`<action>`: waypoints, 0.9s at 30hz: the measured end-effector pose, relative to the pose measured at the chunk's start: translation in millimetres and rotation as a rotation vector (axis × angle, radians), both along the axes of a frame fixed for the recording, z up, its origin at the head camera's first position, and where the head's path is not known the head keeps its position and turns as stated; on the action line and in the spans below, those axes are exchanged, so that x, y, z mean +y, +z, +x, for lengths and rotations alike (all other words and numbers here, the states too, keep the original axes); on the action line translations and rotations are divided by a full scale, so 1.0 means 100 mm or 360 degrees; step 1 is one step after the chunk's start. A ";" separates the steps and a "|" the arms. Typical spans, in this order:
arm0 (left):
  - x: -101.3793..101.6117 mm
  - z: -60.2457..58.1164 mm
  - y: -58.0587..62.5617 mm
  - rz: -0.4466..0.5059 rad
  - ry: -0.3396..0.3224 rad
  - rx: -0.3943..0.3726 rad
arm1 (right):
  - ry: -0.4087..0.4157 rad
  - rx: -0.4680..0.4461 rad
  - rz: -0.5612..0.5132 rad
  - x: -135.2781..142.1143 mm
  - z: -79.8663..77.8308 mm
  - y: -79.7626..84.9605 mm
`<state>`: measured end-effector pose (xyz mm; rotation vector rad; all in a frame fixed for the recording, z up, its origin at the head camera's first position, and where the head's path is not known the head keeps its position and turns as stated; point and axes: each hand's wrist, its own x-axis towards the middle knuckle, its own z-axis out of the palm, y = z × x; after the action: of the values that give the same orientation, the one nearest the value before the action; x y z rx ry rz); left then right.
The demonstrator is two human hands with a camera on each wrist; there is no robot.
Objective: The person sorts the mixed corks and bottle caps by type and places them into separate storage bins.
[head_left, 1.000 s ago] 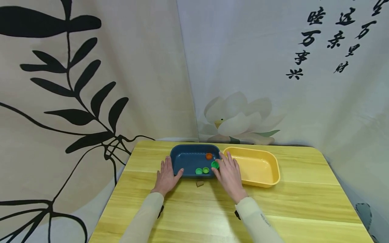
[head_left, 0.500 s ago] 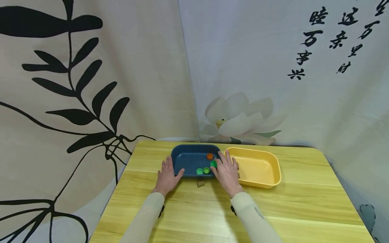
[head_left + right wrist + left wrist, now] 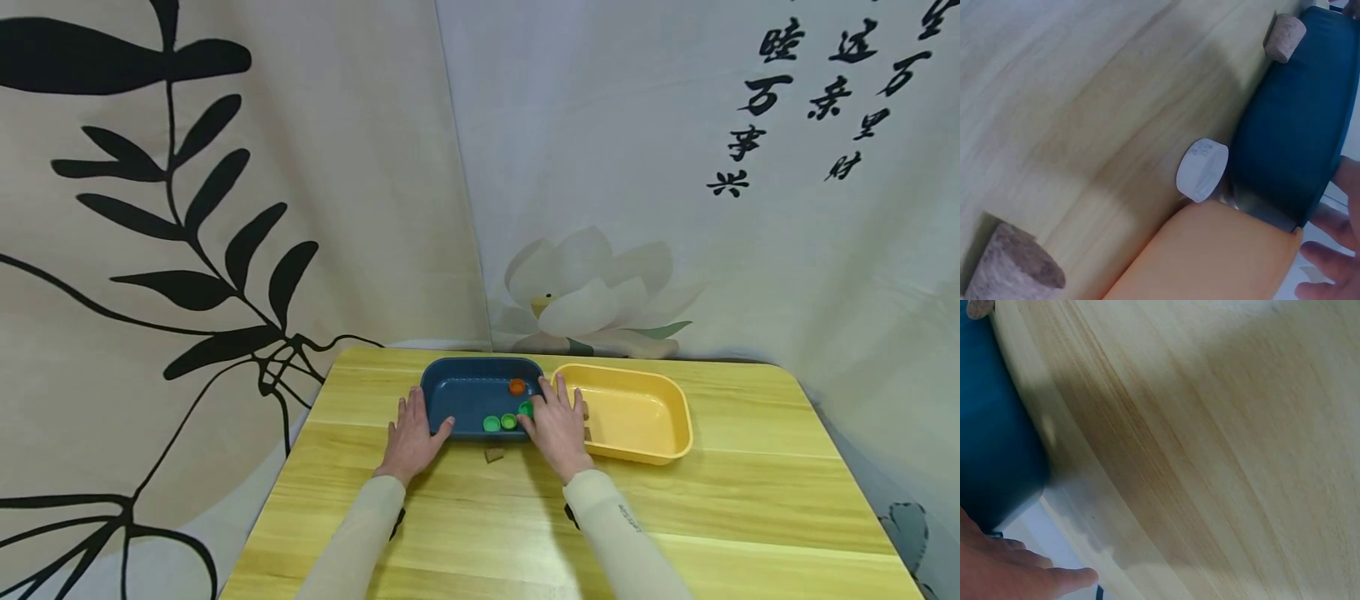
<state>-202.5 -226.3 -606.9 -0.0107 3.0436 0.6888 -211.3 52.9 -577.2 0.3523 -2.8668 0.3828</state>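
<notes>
My left hand [image 3: 410, 435] lies with spread fingers along the left end of the navy-blue tray [image 3: 472, 393], thumb by its front rim; its fingers [image 3: 1025, 575] also show in the left wrist view. At the tray's right end, my right hand [image 3: 556, 429] pinches a green bottle cap [image 3: 527, 409] between thumb and index finger, partly hidden by the hand. Its other fingers [image 3: 1329, 219] reach over the tray's rim. Two more green bottle caps, one lighter [image 3: 491, 423] and one darker [image 3: 508, 422], lie near the front wall inside. An orange bottle cap [image 3: 517, 387] sits farther back.
A yellow tray [image 3: 678, 417] stands right of the blue one, with brown pieces [image 3: 587, 410] showing beside my right hand. One cork [image 3: 493, 454] lies before the blue tray. In the right wrist view, a white bottle cap [image 3: 1202, 170] leans by the trays and another cork [image 3: 1016, 265] lies nearer.
My right hand has shifted slightly left and down with the green bottle cap, uncovering brown pieces at the yellow tray's left side. The left hand keeps its place.
</notes>
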 end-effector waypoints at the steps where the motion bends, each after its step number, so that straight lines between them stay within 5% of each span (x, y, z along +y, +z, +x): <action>1: 0.01 0.00 0.00 0.0000 0.0002 -0.0005 | -0.0004 -0.0019 -0.0005 0.01 0.00 0.00; 11: 0.04 -0.02 0.00 0.0024 -0.0022 0.0003 | -0.0034 0.0056 -0.0169 0.30 0.10 0.10; 17: 0.02 -0.01 0.00 0.0012 -0.0029 0.0021 | -0.0095 0.0119 -0.0340 0.65 0.28 0.11; 27: 0.01 -0.01 0.03 -0.0007 -0.0020 -0.0043 | -0.0179 0.0121 -0.0394 1.13 0.54 0.06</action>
<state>-203.4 -225.6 -604.3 -0.0011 3.0170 0.6759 -157.6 166.1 -571.2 0.1564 -2.7085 0.6780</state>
